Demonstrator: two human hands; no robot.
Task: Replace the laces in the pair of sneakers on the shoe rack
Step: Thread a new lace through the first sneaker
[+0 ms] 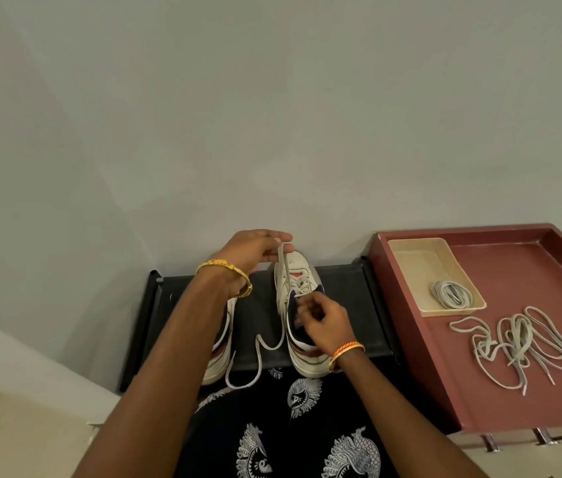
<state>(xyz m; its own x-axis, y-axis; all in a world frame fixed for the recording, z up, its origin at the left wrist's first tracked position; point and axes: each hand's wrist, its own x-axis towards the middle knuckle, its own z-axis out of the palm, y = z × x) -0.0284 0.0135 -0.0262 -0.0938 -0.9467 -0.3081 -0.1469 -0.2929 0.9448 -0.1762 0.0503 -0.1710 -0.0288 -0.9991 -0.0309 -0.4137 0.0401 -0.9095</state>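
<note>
Head view: on the shoe rack, a lace is pinched and raised by the left hand, while the right sneaker lace is gripped at the eyelets by the right hand

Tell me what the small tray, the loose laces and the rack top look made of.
Small tray: probably plastic, cream, smooth thin walls.
Loose laces: flat woven fabric, off-white, limp, with stiff tips.
Rack top: dark and matte, apparently cloth stretched between black rails; can't be sure.
</note>
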